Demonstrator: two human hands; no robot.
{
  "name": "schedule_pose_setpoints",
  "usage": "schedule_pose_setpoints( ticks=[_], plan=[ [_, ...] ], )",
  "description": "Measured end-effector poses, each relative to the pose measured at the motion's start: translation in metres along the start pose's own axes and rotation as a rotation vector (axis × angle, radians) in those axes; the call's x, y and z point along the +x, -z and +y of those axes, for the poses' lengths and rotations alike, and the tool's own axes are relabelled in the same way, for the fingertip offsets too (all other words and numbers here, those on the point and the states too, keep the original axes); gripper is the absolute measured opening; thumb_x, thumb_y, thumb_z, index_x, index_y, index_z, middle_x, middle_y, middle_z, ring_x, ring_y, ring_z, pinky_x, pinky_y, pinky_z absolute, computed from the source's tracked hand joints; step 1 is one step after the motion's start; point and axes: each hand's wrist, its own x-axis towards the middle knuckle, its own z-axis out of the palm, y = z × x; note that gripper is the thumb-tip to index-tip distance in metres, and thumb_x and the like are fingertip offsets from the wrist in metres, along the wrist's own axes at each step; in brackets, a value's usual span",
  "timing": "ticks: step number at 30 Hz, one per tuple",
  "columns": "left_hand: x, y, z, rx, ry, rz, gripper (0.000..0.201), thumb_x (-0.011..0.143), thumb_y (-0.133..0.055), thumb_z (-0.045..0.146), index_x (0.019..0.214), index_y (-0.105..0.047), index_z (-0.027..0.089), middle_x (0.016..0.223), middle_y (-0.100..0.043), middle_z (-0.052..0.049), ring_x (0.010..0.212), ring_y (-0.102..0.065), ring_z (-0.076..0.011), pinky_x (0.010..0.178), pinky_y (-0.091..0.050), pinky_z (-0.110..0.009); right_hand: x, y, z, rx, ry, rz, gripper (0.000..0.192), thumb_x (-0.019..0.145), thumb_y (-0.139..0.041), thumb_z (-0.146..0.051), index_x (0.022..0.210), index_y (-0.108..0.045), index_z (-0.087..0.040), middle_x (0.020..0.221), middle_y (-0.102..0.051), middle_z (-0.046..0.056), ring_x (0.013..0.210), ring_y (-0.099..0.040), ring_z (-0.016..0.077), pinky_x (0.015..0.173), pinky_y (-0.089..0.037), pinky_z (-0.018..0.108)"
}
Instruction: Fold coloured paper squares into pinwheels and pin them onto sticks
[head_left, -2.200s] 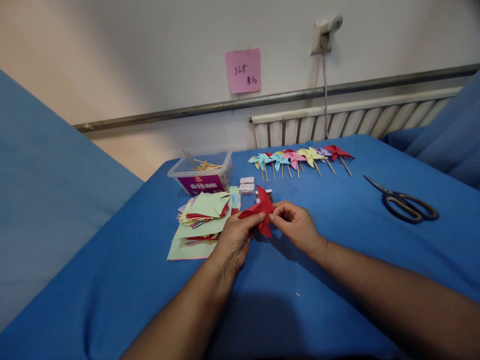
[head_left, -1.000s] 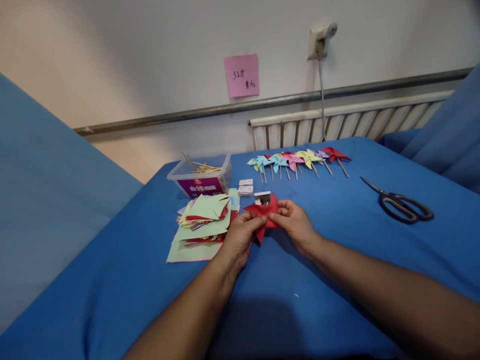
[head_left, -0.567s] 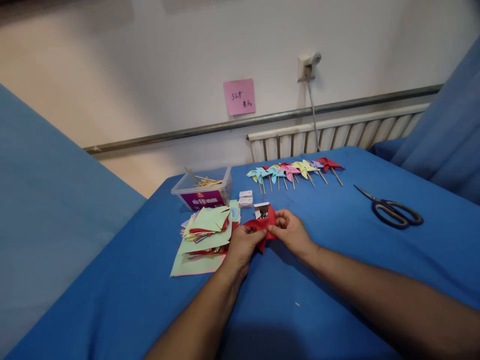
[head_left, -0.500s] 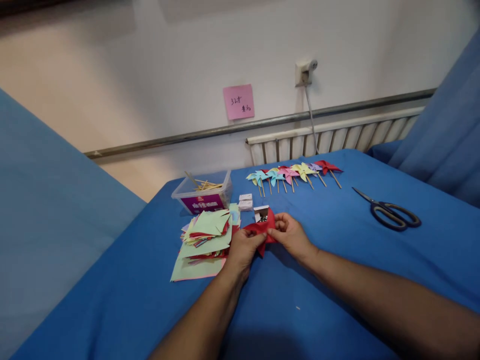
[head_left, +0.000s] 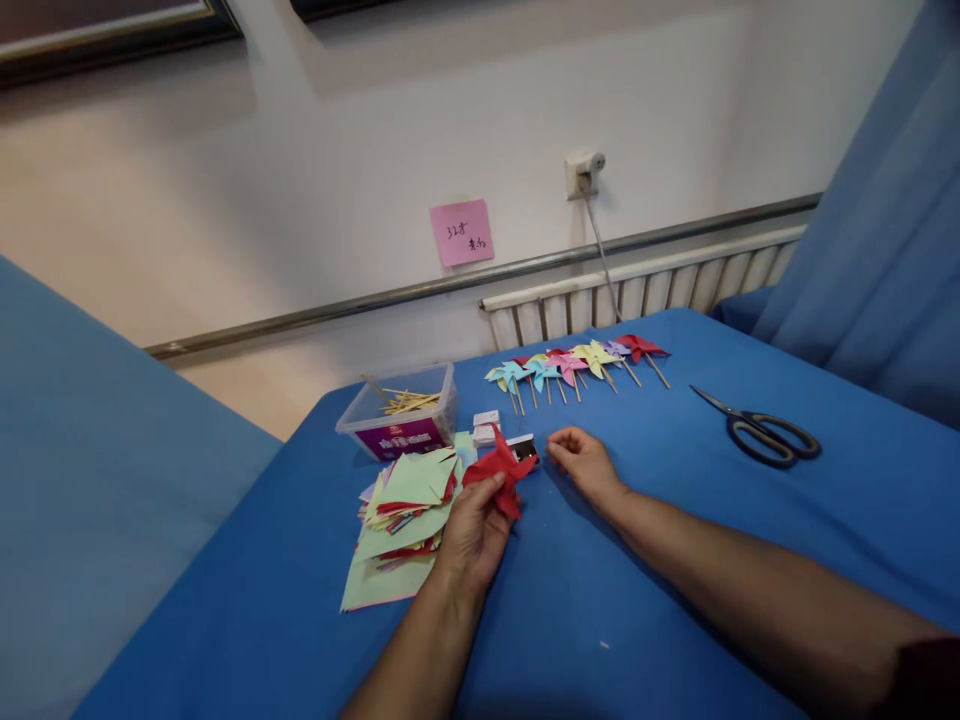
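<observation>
Blue table (head_left: 675, 560), red pinwheel (head_left: 498, 470) in left hand (head_left: 472, 530)

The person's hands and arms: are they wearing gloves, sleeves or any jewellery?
No gloves: the left hand and right hand are bare, with no rings or watch showing. Both forearms are uncovered; only a dark sleeve edge shows high on the right arm.

Pale wall (head_left: 300, 180) — pink note (head_left: 461, 232), radiator (head_left: 637, 290); blue-draped table (head_left: 675, 560).
</observation>
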Motion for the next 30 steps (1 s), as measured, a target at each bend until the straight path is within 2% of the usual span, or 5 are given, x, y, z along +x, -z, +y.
schedule_pose_setpoints(
  ticks=[8, 15, 19, 23, 30],
  plan=[
    [0.004, 0.0, 0.004, -0.045, -0.025, 0.05, 0.009, 0.067, -0.071, 0.005, 0.072, -0.066, 0.012, 0.066, -0.069, -0.002, 0.055, -0.062, -0.0127, 0.057, -0.054, -0.028, -0.002, 0.0, 0.001, -0.24, 0.18, -0.079, 0.009, 0.074, -0.064, -0.025, 0.078, -0.07, -0.02, 0.079, -0.062, 0.002, 0.069, -0.056, 0.0146, 0.07, -0.045, 0.029],
    [0.012, 0.003, -0.001, -0.031, -0.032, 0.089, 0.013, 0.065, -0.072, 0.005, 0.074, -0.066, 0.013, 0.067, -0.07, -0.001, 0.056, -0.062, -0.0118, 0.057, -0.051, -0.025, -0.014, -0.005, -0.022, -0.82, 0.406, -0.258, 0.025, 0.09, -0.049, -0.019, 0.107, -0.067, -0.024, 0.108, -0.059, 0.006, 0.092, -0.058, 0.0157, 0.083, -0.044, 0.027],
    [0.013, 0.004, -0.004, 0.0, -0.047, 0.06, 0.015, 0.062, -0.075, 0.007, 0.072, -0.065, 0.013, 0.063, -0.068, 0.001, 0.053, -0.059, -0.0111, 0.057, -0.05, -0.025, -0.009, -0.01, -0.036, -1.035, 0.388, -0.304, 0.023, 0.09, -0.05, -0.023, 0.102, -0.069, -0.022, 0.12, -0.056, 0.008, 0.101, -0.057, 0.0186, 0.086, -0.042, 0.029],
    [0.015, 0.006, -0.007, 0.013, -0.053, 0.07, 0.017, 0.059, -0.077, 0.009, 0.071, -0.065, 0.014, 0.062, -0.067, 0.0, 0.053, -0.059, -0.0115, 0.057, -0.048, -0.025, 0.001, -0.015, -0.047, -1.179, 0.296, -0.363, 0.024, 0.089, -0.051, -0.027, 0.1, -0.07, -0.02, 0.112, -0.06, 0.01, 0.099, -0.058, 0.0211, 0.081, -0.043, 0.029],
    [0.018, 0.012, -0.009, 0.003, -0.038, 0.05, 0.019, 0.057, -0.08, 0.013, 0.071, -0.066, 0.013, 0.063, -0.068, 0.0, 0.055, -0.059, -0.0114, 0.056, -0.047, -0.024, 0.011, -0.028, -0.047, -1.231, 0.213, -0.392, 0.025, 0.082, -0.058, -0.039, 0.089, -0.074, -0.02, 0.1, -0.064, 0.013, 0.08, -0.063, 0.0231, 0.067, -0.043, 0.031]
  ],
)
